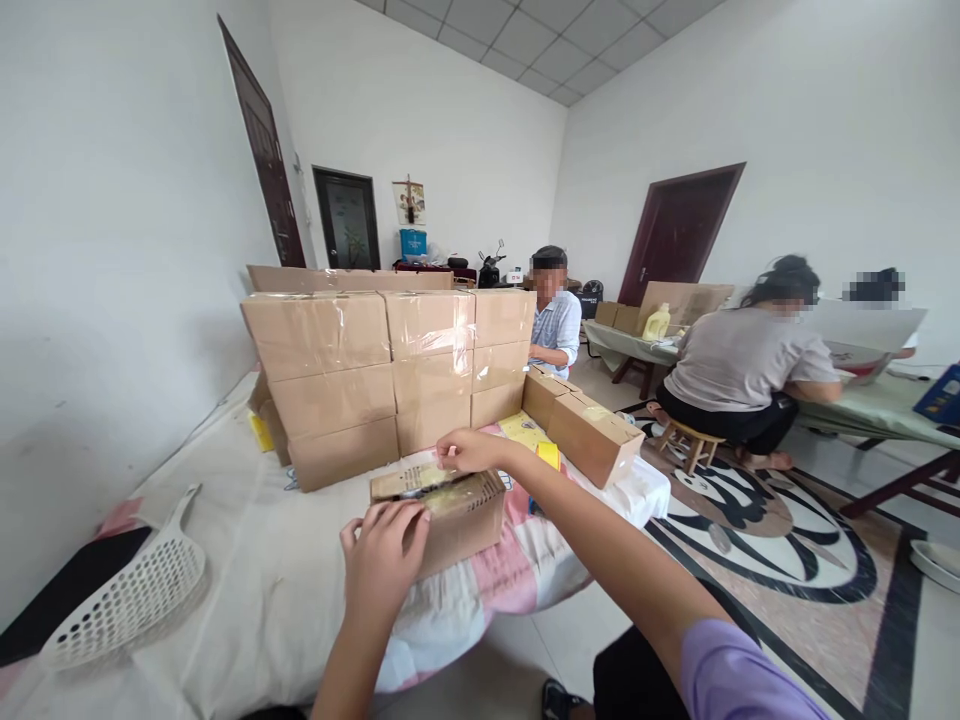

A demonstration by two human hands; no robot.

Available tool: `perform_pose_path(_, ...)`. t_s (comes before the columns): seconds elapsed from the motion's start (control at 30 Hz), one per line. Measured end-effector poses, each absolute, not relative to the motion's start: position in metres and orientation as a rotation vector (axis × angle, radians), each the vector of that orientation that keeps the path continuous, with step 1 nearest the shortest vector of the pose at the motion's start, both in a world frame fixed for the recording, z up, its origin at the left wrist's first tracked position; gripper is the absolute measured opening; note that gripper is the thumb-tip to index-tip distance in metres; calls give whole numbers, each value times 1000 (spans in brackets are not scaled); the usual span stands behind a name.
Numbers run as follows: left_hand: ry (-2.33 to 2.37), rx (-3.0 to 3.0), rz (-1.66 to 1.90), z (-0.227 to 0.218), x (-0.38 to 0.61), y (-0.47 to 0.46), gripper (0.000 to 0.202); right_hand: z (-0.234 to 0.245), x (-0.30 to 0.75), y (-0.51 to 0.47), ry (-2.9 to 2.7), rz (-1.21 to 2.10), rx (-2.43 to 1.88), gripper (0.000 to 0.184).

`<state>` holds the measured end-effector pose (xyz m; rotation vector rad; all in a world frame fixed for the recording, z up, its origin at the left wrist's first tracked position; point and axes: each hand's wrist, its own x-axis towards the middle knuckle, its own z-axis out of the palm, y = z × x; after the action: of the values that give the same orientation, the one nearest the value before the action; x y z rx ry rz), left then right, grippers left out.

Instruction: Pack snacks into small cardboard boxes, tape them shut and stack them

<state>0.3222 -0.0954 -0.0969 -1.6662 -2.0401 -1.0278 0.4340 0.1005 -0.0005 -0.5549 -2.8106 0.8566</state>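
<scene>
A small cardboard box sits in front of me on the cloth-covered table, its top flaps slightly apart with a dark gap between them. My left hand grips its near left edge, fingers bent over the top. At the far flap, my right hand has its fingertips pinched together; what is between them is too small to make out. Clear tape shines on the flaps. Beside my right forearm is a yellow roll, partly hidden by the arm, with something blue below it.
Stacked cardboard boxes form a wall behind the box. More boxes line the table's right side. A white perforated scoop lies at left. One person sits beyond the stack; another sits on a stool at right.
</scene>
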Motion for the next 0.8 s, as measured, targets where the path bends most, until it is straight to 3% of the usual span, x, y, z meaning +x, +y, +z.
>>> perform_pose_path(0.23, -2078, -1682, -1037, -94, 325, -93, 24, 22, 457, 90, -2745, 778, -498, 13)
perform_pose_path(0.47, -2110, -1708, -999, -100, 324, -88, 27, 16, 466, 80, -2719, 628, -416, 8)
perform_pose_path(0.6, -2079, -1702, -937, -99, 328, -88, 39, 12, 469, 75, -2705, 692, -371, 6)
perform_pose_path(0.8, -1850, -1697, -928, -112, 330, -79, 57, 6, 475, 63, -2749, 452, -244, 16)
